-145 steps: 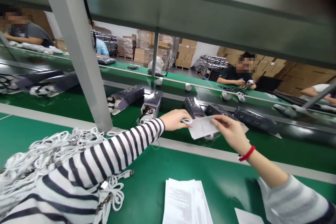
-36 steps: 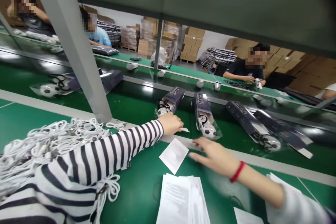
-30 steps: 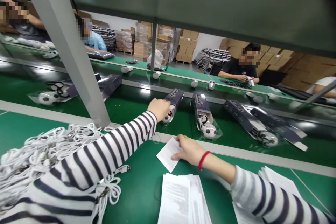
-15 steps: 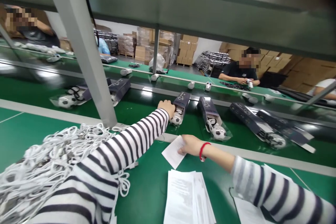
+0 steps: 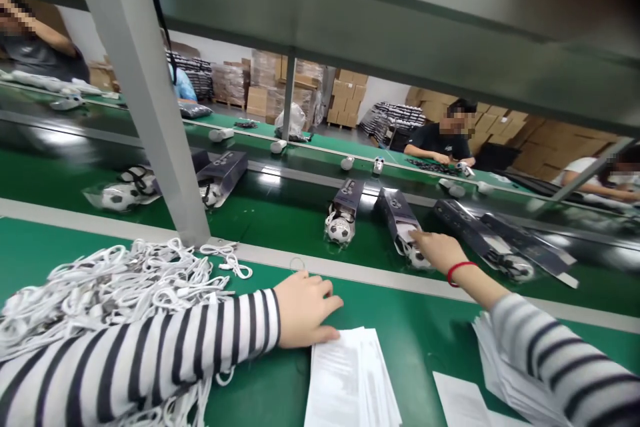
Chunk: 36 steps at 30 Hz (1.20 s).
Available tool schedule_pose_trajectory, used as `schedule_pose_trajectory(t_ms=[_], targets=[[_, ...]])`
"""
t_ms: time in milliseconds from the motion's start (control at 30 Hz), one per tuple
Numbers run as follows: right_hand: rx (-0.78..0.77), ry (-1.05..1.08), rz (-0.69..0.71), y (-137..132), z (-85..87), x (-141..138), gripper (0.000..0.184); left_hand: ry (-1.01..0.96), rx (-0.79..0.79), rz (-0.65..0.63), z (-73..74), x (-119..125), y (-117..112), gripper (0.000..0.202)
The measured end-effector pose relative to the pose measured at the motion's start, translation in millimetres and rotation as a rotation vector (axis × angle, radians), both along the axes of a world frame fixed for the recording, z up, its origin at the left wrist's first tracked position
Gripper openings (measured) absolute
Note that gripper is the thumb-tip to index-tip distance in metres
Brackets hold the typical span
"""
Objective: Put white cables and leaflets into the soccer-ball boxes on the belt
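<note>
My left hand [image 5: 307, 310] is open, fingers spread, its thumb at the top edge of a stack of printed white leaflets [image 5: 335, 380] on the green bench. Further forward, my right hand [image 5: 440, 253], with a red cord at the wrist, reaches over the conveyor. Its fingers pinch a white leaflet [image 5: 407, 232] at the mouth of a dark box [image 5: 395, 205]. A bagged football-patterned item [image 5: 419, 257] pokes out of that box, partly behind the fingers. To its left lies another dark box [image 5: 349, 192] with a similar football-patterned item [image 5: 340, 230].
White cables [image 5: 120, 293] are heaped at the left. More leaflets [image 5: 515, 367] lie under my right forearm. A grey post [image 5: 145, 93] rises at the bench edge, below an overhead shelf [image 5: 350, 33]. Further boxes [image 5: 470, 230] lie on the conveyor; co-workers [image 5: 445, 137] sit beyond.
My left hand has left the box on the conveyor and come back to the leaflet stack. My right hand has carried its leaflet forward and right to the neighbouring box.
</note>
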State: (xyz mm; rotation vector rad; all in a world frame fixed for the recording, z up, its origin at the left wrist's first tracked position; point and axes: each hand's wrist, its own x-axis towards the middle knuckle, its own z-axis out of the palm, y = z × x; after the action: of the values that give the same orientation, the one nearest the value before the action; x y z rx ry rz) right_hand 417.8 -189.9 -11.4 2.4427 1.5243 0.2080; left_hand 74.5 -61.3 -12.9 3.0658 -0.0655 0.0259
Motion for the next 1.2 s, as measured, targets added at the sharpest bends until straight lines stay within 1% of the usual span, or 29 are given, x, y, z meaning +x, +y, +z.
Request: schedule_pose_trajectory(t_ms=[33, 100, 167, 200, 233, 267, 300, 333, 367, 400, 433, 500, 533, 567, 633, 700, 767, 833, 900, 967, 1000, 1067, 1100, 1133, 1167, 1200], targets=[[-0.004, 0.026, 0.001, 8.3, -4.8, 4.4, 0.039, -0.004, 0.02, -0.011, -1.4, -0.1, -3.6, 0.042], [-0.018, 0.083, 0.019, 17.8, -5.1, 18.8, 0.041, 0.009, 0.05, 0.002, -2.8, -0.4, -2.2, 0.036], [-0.028, 0.14, 0.062, 14.5, 3.0, 38.2, 0.045, 0.012, 0.048, 0.036, -2.9, -2.9, 5.9, 0.032], [-0.028, 0.166, 0.085, 8.6, 7.7, 47.7, 0.051, 0.004, 0.027, 0.051, -2.8, -5.0, 10.1, 0.032], [-0.04, 0.189, 0.101, 1.0, 11.4, 55.9, 0.064, -0.007, -0.006, 0.06, -2.6, -7.3, 13.6, 0.033], [-0.07, 0.203, 0.105, -7.1, 13.2, 62.2, 0.082, -0.013, -0.05, 0.063, -2.5, -9.6, 15.6, 0.034], [-0.113, 0.204, 0.107, -14.8, 12.7, 66.2, 0.102, -0.01, -0.101, 0.062, -2.4, -11.4, 16.1, 0.036], [-0.16, 0.188, 0.113, -21.0, 10.0, 68.1, 0.116, 0.001, -0.153, 0.059, -2.4, -12.7, 14.9, 0.037], [-0.201, 0.158, 0.134, -25.4, 5.6, 68.4, 0.121, 0.017, -0.198, 0.054, -2.8, -13.3, 12.4, 0.038], [-0.222, 0.12, 0.169, -27.5, 0.1, 67.8, 0.118, 0.035, -0.234, 0.047, -3.4, -13.2, 9.0, 0.039], [-0.215, 0.087, 0.218, -27.4, -5.4, 67.2, 0.109, 0.051, -0.258, 0.04, -4.5, -12.8, 5.2, 0.039], [-0.126, 0.035, 0.299, -22.0, -14.2, 68.7, 0.086, 0.072, -0.273, 0.028, -7.5, -11.6, -1.8, 0.037], [-0.065, 0.011, 0.298, -17.2, -16.7, 71.4, 0.078, 0.076, -0.266, 0.025, -9.2, -11.1, -4.3, 0.036], [-0.007, -0.01, 0.261, -11.4, -17.6, 75.5, 0.076, 0.074, -0.257, 0.027, -10.9, -10.9, -6.1, 0.034], [0.058, -0.03, 0.14, 2.6, -15.9, 86.3, 0.079, 0.068, -0.25, 0.036, -13.5, -10.7, -7.8, 0.03], [0.048, -0.01, 0.035, 18.3, -11.0, 96.8, 0.077, 0.076, -0.279, 0.041, -14.9, -10.2, -8.8, 0.028], [0.015, 0.017, -0.01, 32.1, -4.1, 102.5, 0.064, 0.104, -0.342, 0.042, -15.4, -8.7, -10.4, 0.031], [0.002, 0.023, -0.055, 39.0, 4.6, 100.7, 0.055, 0.132, -0.419, 0.054, -14.6, -6.0, -12.6, 0.035], [-0.024, 0.042, -0.108, 34.0, 14.8, 89.5, 0.051, 0.143, -0.507, 0.092, -11.7, -2.9, -13.7, 0.032], [-0.066, 0.088, -0.129, 14.4, 24.7, 66.0, 0.044, 0.162, -0.574, 0.138, -5.9, 0.7, -12.4, 0.026], [-0.093, 0.134, -0.104, -0.7, 28.7, 48.9, 0.039, 0.178, -0.592, 0.156, -2.3, 2.6, -10.7, 0.024], [-0.152, 0.265, 0.009, -39.1, 31.8, 4.8, 0.034, 0.211, -0.604, 0.176, 5.2, 6.1, -6.4, 0.026], [-0.195, 0.391, 0.143, -60.5, 29.9, -20.3, 0.037, 0.222, -0.606, 0.185, 8.3, 7.2, -4.2, 0.027], [-0.244, 0.482, 0.232, -82.1, 25.5, -45.5, 0.044, 0.229, -0.606, 0.197, 10.8, 7.7, -2.5, 0.027], [-0.29, 0.5, 0.255, -102.7, 18.6, -69.0, 0.052, 0.232, -0.599, 0.209, 12.3, 7.5, -1.2, 0.027], [-0.333, 0.46, 0.249, -121.1, 9.8, -89.2, 0.06, 0.235, -0.578, 0.217, 12.9, 6.6, -0.4, 0.027]])
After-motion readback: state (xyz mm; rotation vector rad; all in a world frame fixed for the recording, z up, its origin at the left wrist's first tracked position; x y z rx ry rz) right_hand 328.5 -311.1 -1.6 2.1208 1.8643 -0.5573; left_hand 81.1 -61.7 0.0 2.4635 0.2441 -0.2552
